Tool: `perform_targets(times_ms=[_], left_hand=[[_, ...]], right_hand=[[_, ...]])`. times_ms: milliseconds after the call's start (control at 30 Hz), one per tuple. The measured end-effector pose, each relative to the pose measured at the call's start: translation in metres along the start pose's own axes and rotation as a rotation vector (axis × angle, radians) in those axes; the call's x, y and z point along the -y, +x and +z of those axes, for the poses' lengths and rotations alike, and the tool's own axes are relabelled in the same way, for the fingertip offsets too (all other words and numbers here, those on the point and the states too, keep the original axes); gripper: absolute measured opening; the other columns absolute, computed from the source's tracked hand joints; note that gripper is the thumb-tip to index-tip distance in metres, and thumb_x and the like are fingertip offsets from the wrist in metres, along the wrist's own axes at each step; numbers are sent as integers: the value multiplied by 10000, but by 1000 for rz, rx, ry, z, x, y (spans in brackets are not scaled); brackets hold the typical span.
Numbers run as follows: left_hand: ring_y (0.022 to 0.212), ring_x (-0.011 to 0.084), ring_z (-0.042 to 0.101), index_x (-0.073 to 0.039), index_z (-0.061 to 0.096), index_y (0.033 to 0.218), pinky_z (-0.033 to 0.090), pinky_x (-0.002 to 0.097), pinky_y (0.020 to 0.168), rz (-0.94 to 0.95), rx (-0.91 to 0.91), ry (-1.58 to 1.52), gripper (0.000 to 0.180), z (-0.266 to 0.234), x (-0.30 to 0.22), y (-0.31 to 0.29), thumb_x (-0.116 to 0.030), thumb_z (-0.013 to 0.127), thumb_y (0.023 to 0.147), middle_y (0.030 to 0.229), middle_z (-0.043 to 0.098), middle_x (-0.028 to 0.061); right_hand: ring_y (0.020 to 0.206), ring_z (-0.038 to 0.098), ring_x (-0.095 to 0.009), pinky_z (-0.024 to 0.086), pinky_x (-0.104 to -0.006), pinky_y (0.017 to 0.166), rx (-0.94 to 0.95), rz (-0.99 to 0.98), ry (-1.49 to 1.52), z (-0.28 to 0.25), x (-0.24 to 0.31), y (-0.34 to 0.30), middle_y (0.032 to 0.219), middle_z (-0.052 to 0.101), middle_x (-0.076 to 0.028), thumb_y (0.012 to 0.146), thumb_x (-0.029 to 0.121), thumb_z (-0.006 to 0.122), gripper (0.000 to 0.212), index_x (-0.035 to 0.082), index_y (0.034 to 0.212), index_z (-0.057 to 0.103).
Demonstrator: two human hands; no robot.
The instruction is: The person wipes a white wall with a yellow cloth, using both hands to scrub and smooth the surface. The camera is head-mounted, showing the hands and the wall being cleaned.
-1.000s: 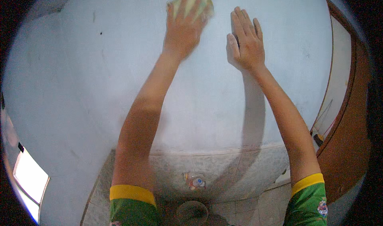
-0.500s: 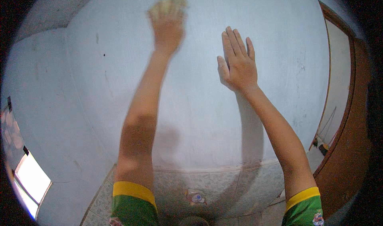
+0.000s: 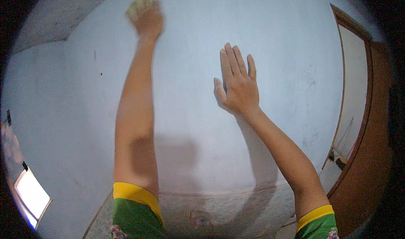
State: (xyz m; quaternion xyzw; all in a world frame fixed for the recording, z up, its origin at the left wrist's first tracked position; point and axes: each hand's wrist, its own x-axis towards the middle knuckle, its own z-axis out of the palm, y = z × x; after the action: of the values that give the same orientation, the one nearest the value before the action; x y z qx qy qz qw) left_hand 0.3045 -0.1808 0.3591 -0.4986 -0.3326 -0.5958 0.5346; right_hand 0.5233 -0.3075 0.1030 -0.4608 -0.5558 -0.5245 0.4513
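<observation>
Up high on the pale blue wall (image 3: 190, 91), my left hand (image 3: 149, 23) is closed on a pale yellow cloth (image 3: 134, 11). Motion smears the fingers, and part of the cloth lies hidden beneath them, so its exact make is hard to tell. The arm behind it is stretched nearly straight. Lower and to the right, my right hand (image 3: 239, 87) lies flat against the wall, fingers pointing up and thumb apart, holding nothing.
A brown-framed doorway (image 3: 357, 83) stands on the right, with a brown door (image 3: 382, 133) beside it. At lower left is a bright window (image 3: 33, 192). Tiles (image 3: 219, 203) run below the painted wall. Dark scuffs mark the paint near the doorway.
My left hand has slid up and to the left along the wall with the cloth. My right hand keeps about the same place on the wall, while the whole view has shifted slightly.
</observation>
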Motion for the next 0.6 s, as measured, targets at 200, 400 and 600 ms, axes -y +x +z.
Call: perform_targets(times_ms=[200, 400, 600], left_hand=[[1503, 347, 340, -188, 555, 1471, 194, 571, 1250, 458, -35, -358, 412, -32, -129, -86, -258, 462, 1076, 1624, 422, 82], [1510, 385, 324, -200, 553, 1484, 163, 586, 1253, 272, -163, -92, 421, 30, -78, -37, -246, 404, 1092, 1669, 345, 106], [1537, 426, 245, -85, 411, 1570, 147, 603, 1257, 412, -83, -343, 485, 16, -230, 22, -227, 369, 1108, 1639, 365, 196]], right_hand=[[1581, 219, -320, 106, -536, 1290, 94, -171, 188, -1, -58, -7, 1697, 249, -183, 948, 380, 613, 838, 3, 1614, 270], [1580, 223, -311, 124, -530, 1288, -92, -158, -192, -29, -211, 33, 1699, 248, -174, 970, 477, 611, 870, 34, 1628, 253], [1581, 225, -293, 124, -514, 1292, -198, -131, -142, -21, -207, 51, 1698, 264, -153, 989, 496, 592, 849, 52, 1630, 254]])
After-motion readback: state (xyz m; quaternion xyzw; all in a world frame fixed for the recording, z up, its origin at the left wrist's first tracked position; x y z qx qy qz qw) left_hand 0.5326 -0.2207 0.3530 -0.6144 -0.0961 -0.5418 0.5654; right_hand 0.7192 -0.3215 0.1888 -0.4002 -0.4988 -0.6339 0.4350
